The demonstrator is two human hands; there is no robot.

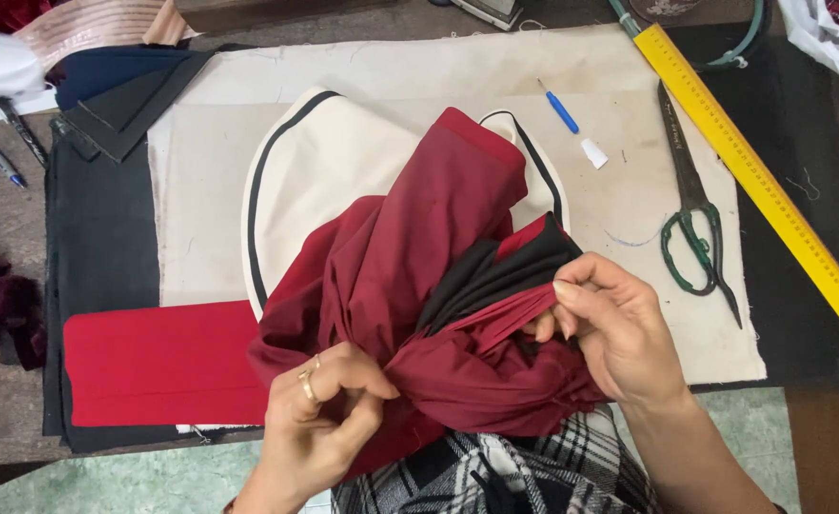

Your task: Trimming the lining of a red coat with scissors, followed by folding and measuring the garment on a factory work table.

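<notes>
A bunched dark red garment [410, 247] with a black lining [495, 271] lies over a cream padded board [324, 171] edged in black. My left hand [319, 419], wearing a ring, pinches a twisted fold of the red cloth near the table's front edge. My right hand [614, 328] grips the gathered red and black cloth from the right, fingers curled into the folds. A flat bright red fabric piece [153, 366] lies to the left of my left hand.
Green-handled scissors [695, 233] and a long yellow ruler [762, 181] lie to the right. A blue seam ripper [560, 109] and a white chalk piece [593, 153] rest on the cream cloth [200, 190]. Pens [5, 143] lie at far left; plaid fabric [495, 471] hangs below.
</notes>
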